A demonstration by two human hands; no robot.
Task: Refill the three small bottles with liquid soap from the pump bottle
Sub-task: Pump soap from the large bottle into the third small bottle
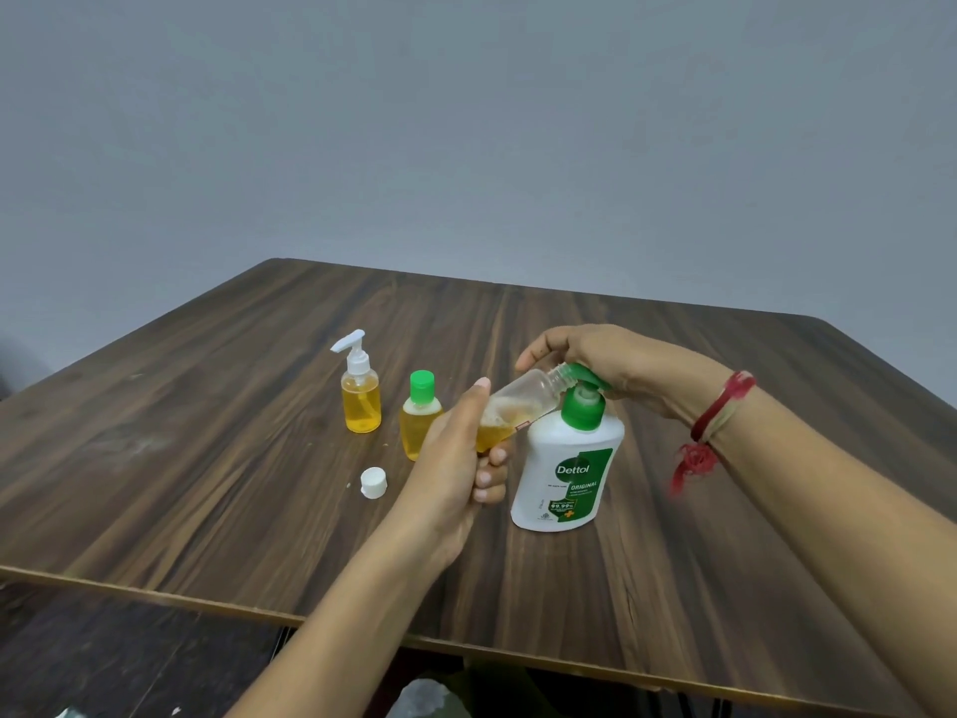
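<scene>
The left hand (455, 458) has its grip clamped round the lower half of the uncapped small bottle (523, 401), tilting it so its mouth meets the nozzle of the pump bottle (564, 474) standing on the worktop (207, 458), likely so the soap runs straight in. The right hand (595, 365) lies over the green pump head, fingers fairly straight, pressing rather than clasping. The white cap (374, 482) lies aside, while the spray-top bottle (361, 401) and green-capped bottle (417, 422) stand behind, apparently filled.

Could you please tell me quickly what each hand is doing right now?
Left hand: grips the tilted small bottle.
Right hand: open, pressing on the head of the pump bottle.
</scene>
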